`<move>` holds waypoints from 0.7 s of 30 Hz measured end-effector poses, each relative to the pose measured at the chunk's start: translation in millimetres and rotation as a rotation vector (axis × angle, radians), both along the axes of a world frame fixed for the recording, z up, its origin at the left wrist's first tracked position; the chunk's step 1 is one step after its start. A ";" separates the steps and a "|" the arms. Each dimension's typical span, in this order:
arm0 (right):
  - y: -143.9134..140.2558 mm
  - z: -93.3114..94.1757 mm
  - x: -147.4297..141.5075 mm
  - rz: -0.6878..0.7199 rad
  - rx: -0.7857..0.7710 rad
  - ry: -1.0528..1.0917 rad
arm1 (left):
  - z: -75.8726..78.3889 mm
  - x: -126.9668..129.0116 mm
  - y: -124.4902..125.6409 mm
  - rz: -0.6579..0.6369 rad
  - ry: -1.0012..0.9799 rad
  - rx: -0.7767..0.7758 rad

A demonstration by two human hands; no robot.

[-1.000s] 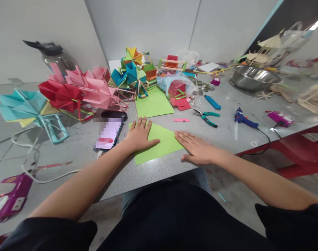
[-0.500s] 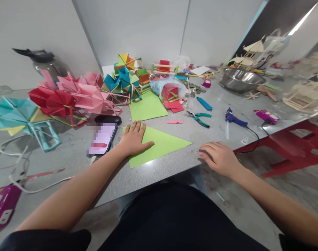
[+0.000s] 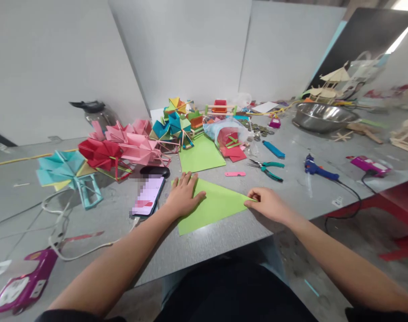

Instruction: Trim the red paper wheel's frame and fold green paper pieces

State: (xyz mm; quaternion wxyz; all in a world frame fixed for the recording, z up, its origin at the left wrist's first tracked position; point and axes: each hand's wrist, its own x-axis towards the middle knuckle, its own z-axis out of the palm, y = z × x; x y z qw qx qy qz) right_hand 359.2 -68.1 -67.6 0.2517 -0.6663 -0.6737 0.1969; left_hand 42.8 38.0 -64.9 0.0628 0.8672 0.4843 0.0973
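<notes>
A light green paper folded into a triangle (image 3: 217, 205) lies on the grey table (image 3: 291, 192) in front of me. My left hand (image 3: 184, 199) rests flat on its left part, fingers spread. My right hand (image 3: 267, 203) pinches the triangle's right tip between thumb and fingers. A phone (image 3: 148, 201) with a lit screen lies just left of my left hand.
Folded paper models in teal (image 3: 65, 167), red (image 3: 101, 154), pink (image 3: 140, 145) and mixed colours (image 3: 177, 123) crowd the back. A flat green sheet (image 3: 200, 154), pliers (image 3: 267, 167), blue glue gun (image 3: 316, 167), metal bowl (image 3: 321, 117) and white cable (image 3: 56, 223) lie around.
My right hand slid off the paper to the table edge, then came back and took hold of the triangle's right tip. The left hand stayed pressed on the paper. The view tilted up.
</notes>
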 end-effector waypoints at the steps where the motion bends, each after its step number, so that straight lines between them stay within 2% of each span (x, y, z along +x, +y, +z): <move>1: 0.1 2.8 -0.1 -0.001 0.035 0.028 | 0.6 -0.4 -0.3 0.029 -0.039 0.029; 3: -4.1 11.8 -2.6 -0.028 0.220 0.028 | 2.1 -1.3 -2.3 0.117 -0.132 0.110; 5: -15.5 24.1 -6.9 -0.054 0.515 -0.054 | 2.7 -2.5 -6.5 0.195 -0.247 0.221; 7: -34.0 36.1 -9.2 -0.014 0.826 -0.172 | 2.4 -4.4 -12.4 0.222 -0.371 0.336; 10: -69.3 46.0 -2.0 0.096 1.121 -0.409 | 4.8 -9.0 -21.3 0.218 -0.432 0.450; 12: -90.4 44.7 8.2 0.199 1.204 -0.526 | 11.6 -12.5 -26.3 0.206 -0.385 0.509; 14: -104.3 37.9 17.1 0.287 1.275 -0.543 | 22.5 -15.0 -31.5 0.139 -0.285 0.533; 18: -110.6 13.9 16.1 0.327 1.217 -0.486 | 41.8 -14.7 -47.3 -0.036 -0.037 0.462; 21: -110.8 -6.7 -0.1 0.369 1.134 -0.393 | 42.7 -13.1 -64.1 -0.130 0.109 0.316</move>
